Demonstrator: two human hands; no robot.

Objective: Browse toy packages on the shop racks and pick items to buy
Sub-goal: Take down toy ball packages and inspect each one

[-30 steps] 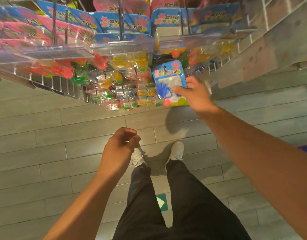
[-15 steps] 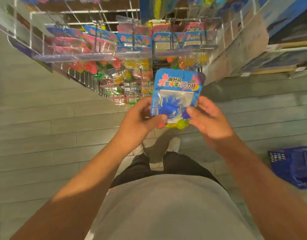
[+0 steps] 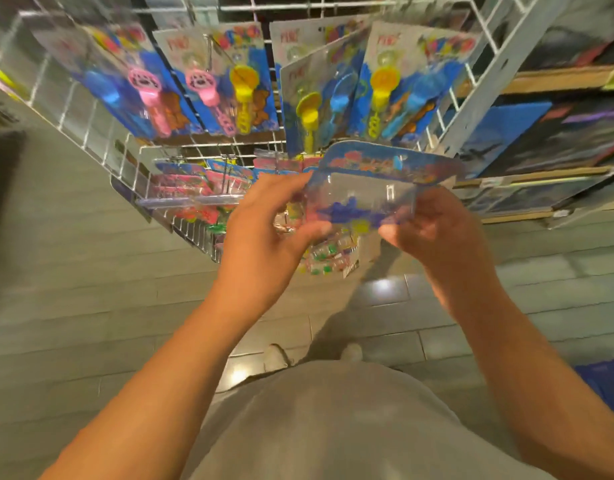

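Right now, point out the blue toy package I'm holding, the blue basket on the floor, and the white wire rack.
blue toy package (image 3: 362,197), head view, on its clear plastic front.
blue basket (image 3: 607,379), head view, on its wall at the right edge.
white wire rack (image 3: 471,95), head view, on its right upright bar.

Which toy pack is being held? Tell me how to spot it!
Find the white wire rack of hanging toys. Just below, the left hand and right hand hold one clear pack. Unlike its neighbours, it's off the hooks, with a blue toy inside.
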